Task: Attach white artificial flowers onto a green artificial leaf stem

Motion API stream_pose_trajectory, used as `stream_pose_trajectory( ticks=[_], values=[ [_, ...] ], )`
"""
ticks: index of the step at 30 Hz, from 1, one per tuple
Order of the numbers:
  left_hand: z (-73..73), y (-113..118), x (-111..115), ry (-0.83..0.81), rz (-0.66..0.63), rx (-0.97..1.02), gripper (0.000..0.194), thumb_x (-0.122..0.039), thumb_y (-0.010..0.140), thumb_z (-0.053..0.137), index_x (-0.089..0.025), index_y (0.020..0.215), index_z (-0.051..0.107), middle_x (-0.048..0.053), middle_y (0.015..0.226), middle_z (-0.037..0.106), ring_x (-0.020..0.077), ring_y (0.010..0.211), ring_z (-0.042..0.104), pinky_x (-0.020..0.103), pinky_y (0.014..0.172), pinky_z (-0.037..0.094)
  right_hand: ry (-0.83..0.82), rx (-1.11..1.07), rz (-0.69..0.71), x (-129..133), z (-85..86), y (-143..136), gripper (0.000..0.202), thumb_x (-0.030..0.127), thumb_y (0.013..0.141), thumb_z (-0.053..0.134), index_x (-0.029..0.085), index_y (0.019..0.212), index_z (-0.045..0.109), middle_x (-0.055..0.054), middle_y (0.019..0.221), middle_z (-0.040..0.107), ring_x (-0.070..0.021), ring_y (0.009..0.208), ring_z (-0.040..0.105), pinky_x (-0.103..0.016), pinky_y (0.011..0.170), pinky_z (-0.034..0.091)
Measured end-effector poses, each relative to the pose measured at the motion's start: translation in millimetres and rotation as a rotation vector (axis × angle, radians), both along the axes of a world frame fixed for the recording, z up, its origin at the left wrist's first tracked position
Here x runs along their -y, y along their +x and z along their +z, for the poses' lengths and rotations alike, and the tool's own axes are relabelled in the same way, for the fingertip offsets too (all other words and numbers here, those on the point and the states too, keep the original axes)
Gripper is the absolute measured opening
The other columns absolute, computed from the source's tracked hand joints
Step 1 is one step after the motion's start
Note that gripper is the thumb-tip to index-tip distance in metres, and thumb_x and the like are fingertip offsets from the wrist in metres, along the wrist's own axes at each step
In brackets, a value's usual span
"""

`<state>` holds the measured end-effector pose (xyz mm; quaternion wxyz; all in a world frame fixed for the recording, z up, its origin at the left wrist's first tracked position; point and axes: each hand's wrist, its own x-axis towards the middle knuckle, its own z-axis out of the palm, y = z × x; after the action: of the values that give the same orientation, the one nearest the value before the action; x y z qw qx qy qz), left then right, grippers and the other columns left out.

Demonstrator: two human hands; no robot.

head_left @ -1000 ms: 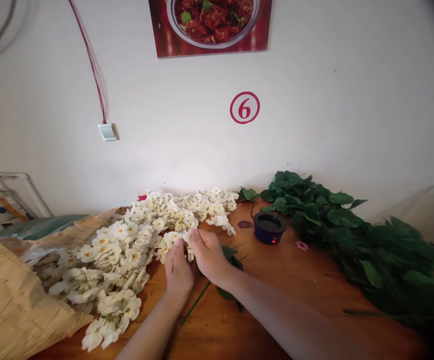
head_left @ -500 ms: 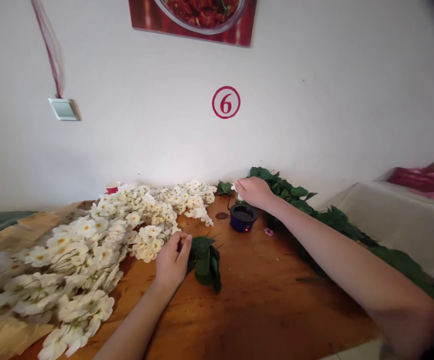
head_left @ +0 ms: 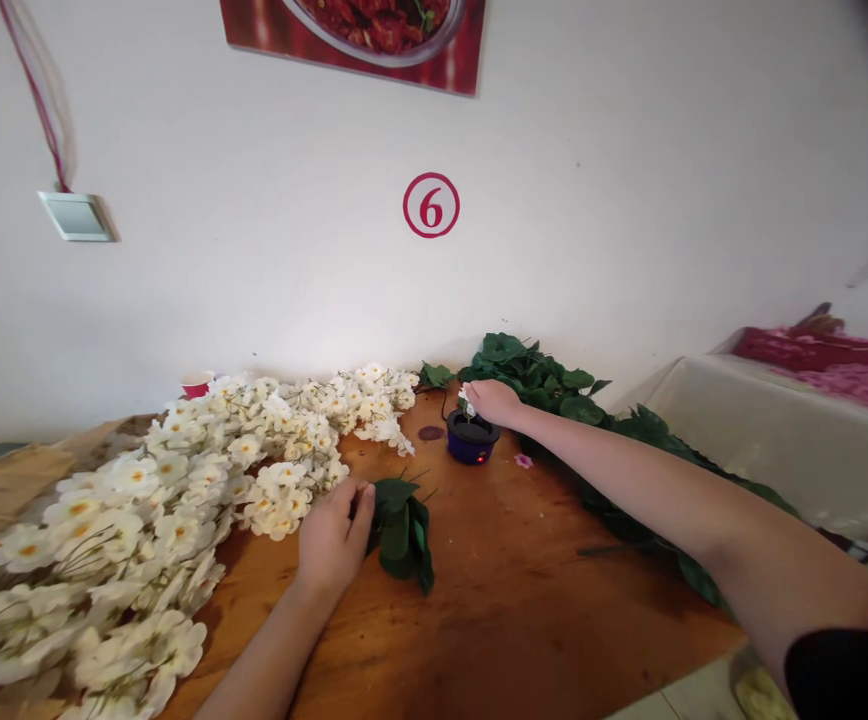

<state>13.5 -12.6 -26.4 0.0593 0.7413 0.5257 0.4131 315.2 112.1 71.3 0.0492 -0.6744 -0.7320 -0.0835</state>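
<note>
My left hand (head_left: 334, 535) is closed on a sprig of green leaves (head_left: 402, 535), whose leaves hang to the right of my fingers above the wooden table. Pinched in my right hand (head_left: 490, 402) is a small white flower (head_left: 467, 401), held just over the rim of a small dark blue pot (head_left: 470, 440) with a red light on its front. The flower's stem points down toward the pot's dark opening; whether it touches what is inside cannot be made out.
White flowers (head_left: 179, 500) cover the left of the wooden table (head_left: 479, 600). Green leaves (head_left: 546, 380) are heaped at the back right, running under my right arm. A red cup (head_left: 196, 385) stands by the wall. A pink flower (head_left: 523, 461) lies beside the pot.
My right hand has come down with the white flower, from behind the pot to its rim. My left hand still holds the leaves. The view has shifted slightly to the right.
</note>
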Motion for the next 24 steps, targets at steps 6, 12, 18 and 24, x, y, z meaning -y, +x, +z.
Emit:
stream_pose_trajectory(
  ticks=[6, 12, 18, 24],
  values=[
    [1.1, 0, 0, -0.01, -0.01, -0.011, 0.027, -0.04, 0.097, 0.04, -0.022, 0.089, 0.059, 0.002, 0.08, 0.068, 0.0193, 0.075, 0.063, 0.028, 0.066, 0.042, -0.012, 0.015, -0.009, 3, -18.2, -5, 0.058, 0.036, 0.104, 0.019, 0.011, 0.094, 0.071, -0.014, 0.095, 0.073, -0.0221, 0.089, 0.066, -0.028, 0.065, 0.034],
    [2.7, -4, 0, -0.03, 0.019, -0.024, 0.029, -0.041, 0.097, 0.04, -0.022, 0.087, 0.059, 0.002, 0.079, 0.067, 0.0197, 0.075, 0.063, 0.029, 0.064, 0.041, 0.013, 0.022, -0.012, 4, -14.7, -3, 0.056, 0.036, 0.104, 0.022, 0.012, 0.091, 0.071, -0.014, 0.093, 0.073, -0.0228, 0.088, 0.067, -0.029, 0.064, 0.034],
    [0.6, -2, -5, 0.022, -0.029, -0.012, 0.027, -0.038, 0.097, 0.041, -0.021, 0.093, 0.061, 0.005, 0.086, 0.067, 0.0211, 0.084, 0.063, 0.033, 0.076, 0.047, 0.094, 0.0, -0.034, 7, 6.6, 8, 0.057, 0.036, 0.104, 0.019, 0.014, 0.093, 0.069, -0.011, 0.095, 0.073, -0.0207, 0.088, 0.066, -0.028, 0.064, 0.034],
    [-12.0, 8, -11, 0.12, -0.2, -0.24, 0.037, -0.034, 0.095, 0.047, -0.02, 0.127, 0.057, 0.011, 0.131, 0.058, 0.027, 0.125, 0.05, 0.046, 0.105, 0.04, 0.198, -0.02, -0.04, 11, 31.2, 18, 0.061, 0.04, 0.104, 0.015, 0.014, 0.09, 0.068, -0.011, 0.089, 0.071, -0.0212, 0.082, 0.064, -0.028, 0.063, 0.032]
  ],
)
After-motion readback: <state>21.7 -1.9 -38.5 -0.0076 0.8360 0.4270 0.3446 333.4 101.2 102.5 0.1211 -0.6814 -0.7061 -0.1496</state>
